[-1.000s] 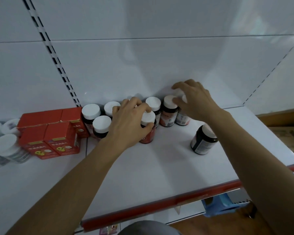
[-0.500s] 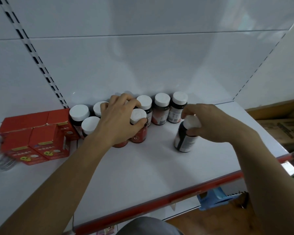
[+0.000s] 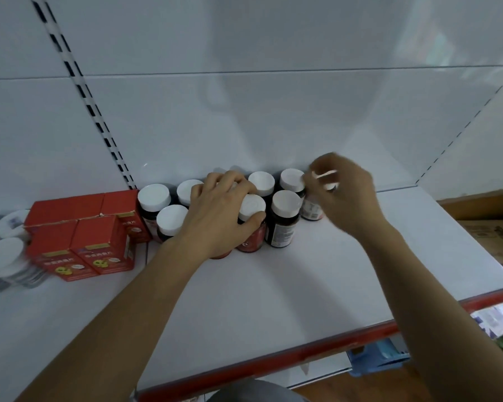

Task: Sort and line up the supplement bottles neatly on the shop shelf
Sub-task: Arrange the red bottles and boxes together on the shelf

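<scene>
Left hand (image 3: 218, 211) grips red bottle (image 3: 251, 240) cap, right of red boxes (image 3: 99, 245); right hand (image 3: 344, 192) (blurred) pinches end bottle (image 3: 311, 209) farther right.

A white back panel (image 3: 273, 111) rises behind the white shelf (image 3: 273, 285), crossed by one thin horizontal seam, with a dark slotted strip (image 3: 99, 123) running up its left part. A white side panel (image 3: 476, 134) closes the right. The shelf has a red front edge (image 3: 273, 361). Below shows brown wooden floor (image 3: 360, 385); a cardboard box (image 3: 494, 236) sits at right. The light is soft and dim.
</scene>
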Tool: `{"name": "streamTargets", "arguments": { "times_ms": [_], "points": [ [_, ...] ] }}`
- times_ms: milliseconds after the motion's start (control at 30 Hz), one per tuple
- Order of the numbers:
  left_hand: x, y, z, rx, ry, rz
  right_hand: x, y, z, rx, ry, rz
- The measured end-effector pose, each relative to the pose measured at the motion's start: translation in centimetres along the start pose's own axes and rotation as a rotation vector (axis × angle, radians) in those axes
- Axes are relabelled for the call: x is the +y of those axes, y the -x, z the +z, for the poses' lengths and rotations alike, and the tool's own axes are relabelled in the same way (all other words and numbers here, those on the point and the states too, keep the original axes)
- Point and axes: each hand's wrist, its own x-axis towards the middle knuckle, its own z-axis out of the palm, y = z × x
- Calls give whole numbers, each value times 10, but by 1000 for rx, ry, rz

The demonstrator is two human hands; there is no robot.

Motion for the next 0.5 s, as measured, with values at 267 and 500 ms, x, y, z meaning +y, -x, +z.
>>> {"name": "streamTargets", "arguments": {
  "times_ms": [267, 500],
  "points": [
    [-5, 16, -11, 44, 61, 20, 62, -7, 4, -156, 11, 112],
    [-24, 34, -19, 73, 49, 7, 48, -4, 18, -31, 67, 156]
  ]
}}
